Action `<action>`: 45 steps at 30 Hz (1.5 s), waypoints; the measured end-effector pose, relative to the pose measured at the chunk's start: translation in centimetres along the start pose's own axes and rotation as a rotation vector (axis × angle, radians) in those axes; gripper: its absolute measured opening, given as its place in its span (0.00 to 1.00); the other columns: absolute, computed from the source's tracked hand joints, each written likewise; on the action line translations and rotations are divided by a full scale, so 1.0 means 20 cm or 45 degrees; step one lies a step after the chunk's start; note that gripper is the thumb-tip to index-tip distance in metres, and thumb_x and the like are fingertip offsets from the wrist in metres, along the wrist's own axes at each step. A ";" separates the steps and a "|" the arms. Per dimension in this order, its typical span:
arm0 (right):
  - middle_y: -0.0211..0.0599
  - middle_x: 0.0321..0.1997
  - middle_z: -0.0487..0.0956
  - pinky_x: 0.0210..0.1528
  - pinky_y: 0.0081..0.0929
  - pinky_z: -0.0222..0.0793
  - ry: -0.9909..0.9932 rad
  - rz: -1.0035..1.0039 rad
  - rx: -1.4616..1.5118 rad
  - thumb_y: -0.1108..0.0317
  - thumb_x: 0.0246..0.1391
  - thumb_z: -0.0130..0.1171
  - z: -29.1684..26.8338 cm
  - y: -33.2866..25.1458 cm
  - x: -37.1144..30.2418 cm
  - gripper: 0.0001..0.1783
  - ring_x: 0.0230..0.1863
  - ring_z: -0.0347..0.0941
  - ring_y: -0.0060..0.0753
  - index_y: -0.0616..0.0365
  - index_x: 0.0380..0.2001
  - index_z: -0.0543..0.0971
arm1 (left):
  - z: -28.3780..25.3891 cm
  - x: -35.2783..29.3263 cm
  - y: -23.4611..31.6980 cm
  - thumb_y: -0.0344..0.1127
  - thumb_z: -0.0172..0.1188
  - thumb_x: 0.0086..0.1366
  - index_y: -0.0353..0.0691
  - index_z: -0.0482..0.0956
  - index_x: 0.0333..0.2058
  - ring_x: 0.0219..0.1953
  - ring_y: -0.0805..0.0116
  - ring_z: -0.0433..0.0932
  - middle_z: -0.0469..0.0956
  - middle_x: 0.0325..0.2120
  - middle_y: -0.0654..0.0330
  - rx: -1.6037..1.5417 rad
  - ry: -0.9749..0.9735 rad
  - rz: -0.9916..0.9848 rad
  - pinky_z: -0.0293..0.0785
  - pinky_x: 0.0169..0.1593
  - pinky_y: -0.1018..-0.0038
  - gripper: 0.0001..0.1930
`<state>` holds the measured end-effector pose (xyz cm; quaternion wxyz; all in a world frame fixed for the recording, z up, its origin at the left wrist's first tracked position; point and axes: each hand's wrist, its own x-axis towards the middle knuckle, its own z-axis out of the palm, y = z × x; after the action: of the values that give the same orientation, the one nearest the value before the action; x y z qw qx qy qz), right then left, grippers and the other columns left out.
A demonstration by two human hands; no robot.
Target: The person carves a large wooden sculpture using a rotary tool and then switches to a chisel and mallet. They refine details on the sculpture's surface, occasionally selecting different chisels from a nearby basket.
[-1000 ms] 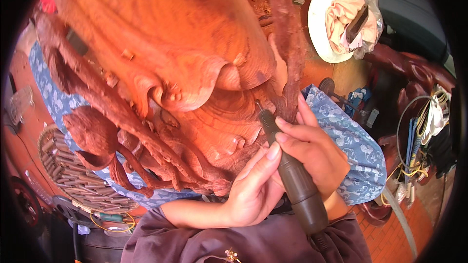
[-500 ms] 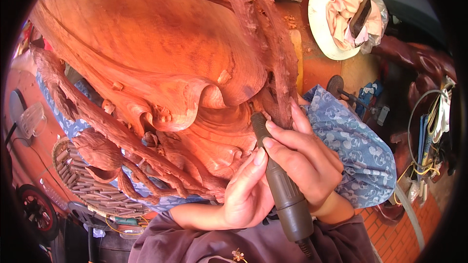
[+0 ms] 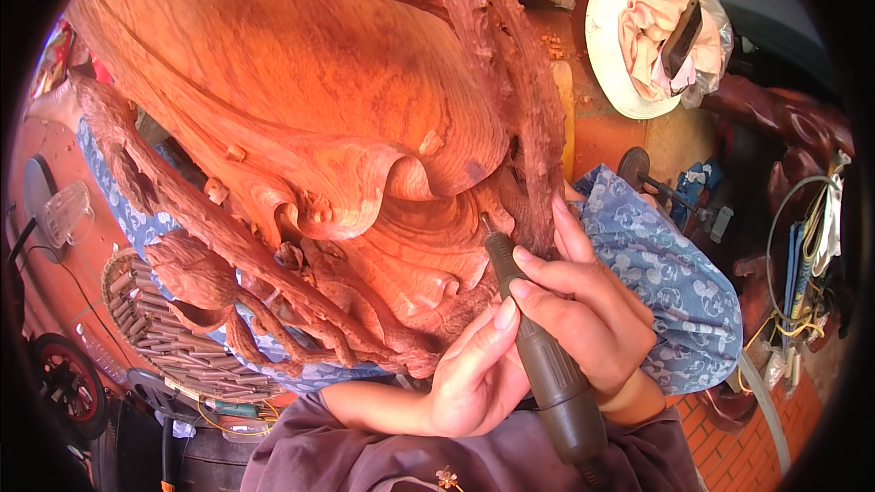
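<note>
The left hand (image 3: pixel 474 374) and right hand (image 3: pixel 592 319) grip a rotary tool (image 3: pixel 556 374) with their fingers (image 3: pixel 558 271), its thin tip (image 3: pixel 486 222) (so small!) by the carved wood (image 3: pixel 310 82).

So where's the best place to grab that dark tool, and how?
Probably by the slim, ribbed neck, like a pencil, coming from the near side: the tool slants with its thin tip pointing away at the carving, while its fat end faces back.
</note>
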<state>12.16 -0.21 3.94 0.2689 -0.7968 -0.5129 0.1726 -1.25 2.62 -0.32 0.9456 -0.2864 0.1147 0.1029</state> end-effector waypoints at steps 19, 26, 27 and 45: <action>0.46 0.35 0.82 0.53 0.50 0.74 -0.062 0.124 -0.164 0.72 0.41 0.64 0.03 -0.05 0.08 0.10 0.43 0.80 0.59 0.64 0.31 0.83 | 0.11 0.09 0.07 0.41 0.40 0.76 0.37 0.65 0.54 0.50 0.69 0.74 0.74 0.47 0.59 -0.161 0.258 0.054 0.69 0.55 0.68 0.17; 0.43 0.31 0.83 0.51 0.44 0.77 -0.039 0.104 -0.252 0.76 0.36 0.66 0.03 -0.07 0.08 0.08 0.47 0.79 0.59 0.63 0.25 0.83 | 0.10 0.07 0.03 0.42 0.40 0.76 0.38 0.62 0.59 0.52 0.70 0.73 0.73 0.50 0.59 -0.158 0.194 0.021 0.69 0.54 0.69 0.19; 0.42 0.31 0.83 0.51 0.43 0.77 -0.057 0.107 -0.268 0.76 0.35 0.67 0.02 -0.09 0.09 0.08 0.47 0.79 0.59 0.63 0.24 0.83 | 0.09 0.06 0.03 0.42 0.40 0.76 0.38 0.61 0.59 0.52 0.69 0.73 0.73 0.50 0.59 -0.173 0.186 0.003 0.69 0.54 0.69 0.19; 0.47 0.31 0.82 0.59 0.59 0.66 -0.128 0.127 -0.281 0.72 0.37 0.69 0.04 -0.14 0.11 0.15 0.41 0.82 0.46 0.68 0.31 0.81 | 0.09 0.10 0.07 0.43 0.40 0.76 0.36 0.60 0.61 0.57 0.75 0.67 0.69 0.55 0.61 -0.220 0.064 0.035 0.61 0.61 0.71 0.22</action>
<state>10.64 2.96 4.92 0.1446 -0.8363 -0.5015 0.1679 0.49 5.04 -0.16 0.9128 -0.3677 0.1331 0.1182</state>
